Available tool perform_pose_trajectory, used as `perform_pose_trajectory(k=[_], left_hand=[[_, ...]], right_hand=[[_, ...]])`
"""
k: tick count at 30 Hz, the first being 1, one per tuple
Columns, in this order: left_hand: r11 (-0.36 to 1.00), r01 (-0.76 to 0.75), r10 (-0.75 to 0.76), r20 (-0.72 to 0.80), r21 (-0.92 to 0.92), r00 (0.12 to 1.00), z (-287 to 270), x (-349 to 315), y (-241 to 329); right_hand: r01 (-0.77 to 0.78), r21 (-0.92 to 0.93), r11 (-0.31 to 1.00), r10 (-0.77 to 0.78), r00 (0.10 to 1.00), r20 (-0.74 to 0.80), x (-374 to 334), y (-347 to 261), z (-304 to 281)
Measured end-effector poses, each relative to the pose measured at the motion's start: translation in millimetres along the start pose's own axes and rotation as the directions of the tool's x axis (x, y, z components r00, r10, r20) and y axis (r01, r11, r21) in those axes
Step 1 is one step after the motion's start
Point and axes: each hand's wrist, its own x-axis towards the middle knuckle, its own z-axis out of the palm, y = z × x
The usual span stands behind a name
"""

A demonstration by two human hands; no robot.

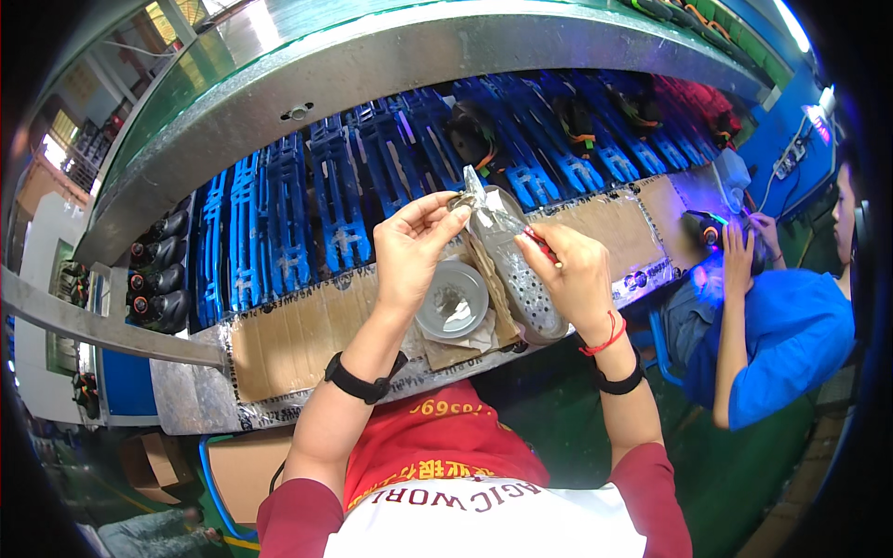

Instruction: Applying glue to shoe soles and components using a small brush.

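My left hand (423, 237) pinches a small crinkled, shiny silvery piece (473, 189) between thumb and fingertips, above the work surface. In my right hand (575, 270) is a slim tool with a red handle (545, 247). Its thin end points left, toward the pinched piece; whether they touch I cannot tell. Under and between my hands lies a grey, shoe-sole-shaped piece (516, 262) dotted with dark holes. A round grey bowl (426, 316) with whitish residue inside stands just left of the sole-shaped piece, below my left wrist.
Cardboard (298, 346) covers the bench. Behind it runs a conveyor with blue slatted racks (335, 205) carrying dark shoes, under a metal beam (372, 79). Black shoes (160, 312) stand at left. On the right, a co-worker in a blue shirt (791, 330) handles a black shoe (705, 231).
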Motion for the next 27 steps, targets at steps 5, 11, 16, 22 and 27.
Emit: perform_pose_trajectory(k=[5, 11, 16, 22, 27], left_hand=[[1.0, -0.001, 0.0, -0.022, -0.017, 1.0, -1.2, 0.5, -1.5], [0.998, 0.062, -0.062, 0.025, -0.024, 0.998, 0.9, -0.8, -1.4], [0.998, 0.043, -0.044, -0.019, -0.052, 0.999, -5.8, 2.9, -5.7], [0.998, 0.008, -0.01, -0.042, -0.057, 0.999, -8.6, 4.3, -5.1], [0.999, 0.032, -0.032, -0.01, -0.01, 0.999, -7.5, 1.3, -7.6]], right_hand=[[0.041, -0.034, 0.999, -0.04, 0.999, 0.006, -3.7, 1.7, 0.7], [0.048, -0.082, 0.995, -0.049, 0.999, -0.013, 1.3, 0.0, 1.6], [0.072, -0.073, 0.995, -0.07, 0.997, 0.026, -7.1, 3.7, 1.5], [-0.011, -0.033, 0.999, 0.01, 1.0, -0.013, -13.3, 3.0, -4.6], [0.038, 0.037, 0.999, -0.037, 0.999, -0.021, -5.9, 2.1, 1.4]])
